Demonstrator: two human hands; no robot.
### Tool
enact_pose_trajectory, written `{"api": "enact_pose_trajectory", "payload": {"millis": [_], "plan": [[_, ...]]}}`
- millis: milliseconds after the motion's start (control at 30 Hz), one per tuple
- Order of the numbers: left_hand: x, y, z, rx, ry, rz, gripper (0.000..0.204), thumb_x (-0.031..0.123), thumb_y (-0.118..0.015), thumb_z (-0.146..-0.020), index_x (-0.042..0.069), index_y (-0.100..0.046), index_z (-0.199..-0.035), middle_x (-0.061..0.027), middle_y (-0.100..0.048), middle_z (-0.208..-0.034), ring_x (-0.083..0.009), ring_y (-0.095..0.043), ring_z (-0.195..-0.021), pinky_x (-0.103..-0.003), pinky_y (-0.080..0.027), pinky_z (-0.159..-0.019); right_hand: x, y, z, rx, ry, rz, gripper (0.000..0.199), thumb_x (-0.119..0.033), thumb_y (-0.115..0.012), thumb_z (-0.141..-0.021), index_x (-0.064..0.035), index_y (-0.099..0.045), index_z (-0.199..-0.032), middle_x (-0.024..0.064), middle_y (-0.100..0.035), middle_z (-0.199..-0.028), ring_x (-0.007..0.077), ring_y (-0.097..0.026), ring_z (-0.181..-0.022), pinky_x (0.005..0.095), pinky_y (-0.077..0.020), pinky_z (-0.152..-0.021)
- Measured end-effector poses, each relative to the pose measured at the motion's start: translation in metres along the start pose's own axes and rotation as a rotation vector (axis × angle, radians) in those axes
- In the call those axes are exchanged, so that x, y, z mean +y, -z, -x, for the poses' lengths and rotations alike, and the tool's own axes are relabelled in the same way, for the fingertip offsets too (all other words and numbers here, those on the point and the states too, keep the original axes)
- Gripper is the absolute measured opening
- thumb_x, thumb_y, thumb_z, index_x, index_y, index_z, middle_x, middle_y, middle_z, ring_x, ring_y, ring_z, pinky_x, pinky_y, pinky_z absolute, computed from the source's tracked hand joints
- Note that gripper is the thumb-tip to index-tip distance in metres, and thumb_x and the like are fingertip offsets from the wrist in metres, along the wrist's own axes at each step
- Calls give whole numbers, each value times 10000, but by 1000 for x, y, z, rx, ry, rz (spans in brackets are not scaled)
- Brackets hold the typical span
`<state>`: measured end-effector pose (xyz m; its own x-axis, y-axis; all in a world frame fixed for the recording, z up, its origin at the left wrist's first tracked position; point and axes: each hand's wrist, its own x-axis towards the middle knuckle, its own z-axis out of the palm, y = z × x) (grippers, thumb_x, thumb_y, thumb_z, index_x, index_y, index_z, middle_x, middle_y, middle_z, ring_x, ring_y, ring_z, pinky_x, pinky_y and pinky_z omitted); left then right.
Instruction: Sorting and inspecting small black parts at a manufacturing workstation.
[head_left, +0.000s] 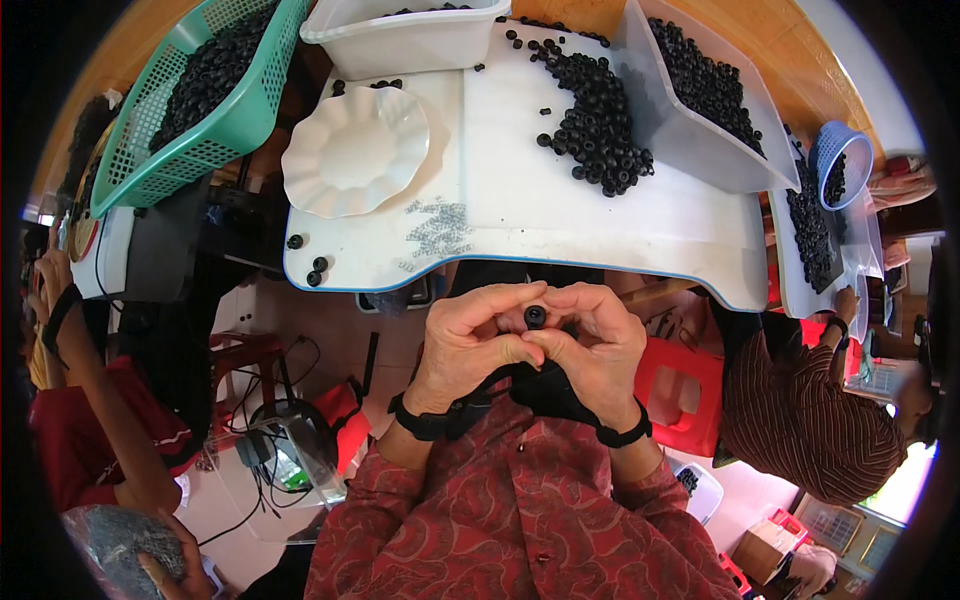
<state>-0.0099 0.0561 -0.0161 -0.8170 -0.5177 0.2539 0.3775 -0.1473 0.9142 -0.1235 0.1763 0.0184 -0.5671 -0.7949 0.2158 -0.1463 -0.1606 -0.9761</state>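
Just off the table's near edge, my left hand (468,332) and my right hand (598,342) meet in front of my chest. Their fingertips and thumbs close around a small black round part (535,317) with a hole in its middle. Fingers cover its sides, so I cannot make out anything else held there. On the white table (600,235) nearest my hands lies a patch of small clear or silvery pieces (438,230). Several loose black round parts (315,271) sit at the table's left corner. A larger heap of them (595,130) spreads beyond my right hand.
A white wavy-rimmed plate (400,165) stands on the left of the table. Around the far side are a green basket (240,125), a white tub (400,42) and a grey bin (690,145), all holding black parts. A red stool (690,395) and other people flank me.
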Motion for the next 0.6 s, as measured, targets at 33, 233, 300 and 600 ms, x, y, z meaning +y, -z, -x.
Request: {"api": "enact_pose_trajectory", "payload": {"millis": [33,233,300,600], "plan": [[0,-1,0,9,-1,12,587,-59,-808,-698,-16,-613,-1250,-69,-673,-990,-60,-590,-737,-198,-507,-636,1,0,0,2,-10,-26,340,81,-743,-780,15,-583,-1071,70,-648,-902,113,-634,-805,240,-527,-718],[1,1,1,-21,10,68,592,-84,-783,-725,-15,-588,-1279,-97,-638,-1125,-72,-585,-834,-210,-516,-709,3,-1,-2,7,27,18,357,46,-761,-775,21,-618,-1101,60,-663,-880,91,-624,-782,230,-518,-716],[-1,-4,0,-23,36,200,556,-78,-750,-769,-12,-578,-1294,-96,-610,-1173,-80,-571,-877,-213,-509,-742,7,1,-2,-3,58,70,376,51,-751,-780,14,-614,-1128,59,-657,-883,97,-619,-779,235,-517,-715],[-8,3,1,-27,95,172,416,-57,-614,-900,2,-574,-1310,-41,-602,-1046,-83,-562,-893,-215,-490,-782,6,6,0,-37,-15,-49,402,30,-745,-802,0,-609,-1179,50,-638,-925,99,-598,-800,235,-495,-729]]}}
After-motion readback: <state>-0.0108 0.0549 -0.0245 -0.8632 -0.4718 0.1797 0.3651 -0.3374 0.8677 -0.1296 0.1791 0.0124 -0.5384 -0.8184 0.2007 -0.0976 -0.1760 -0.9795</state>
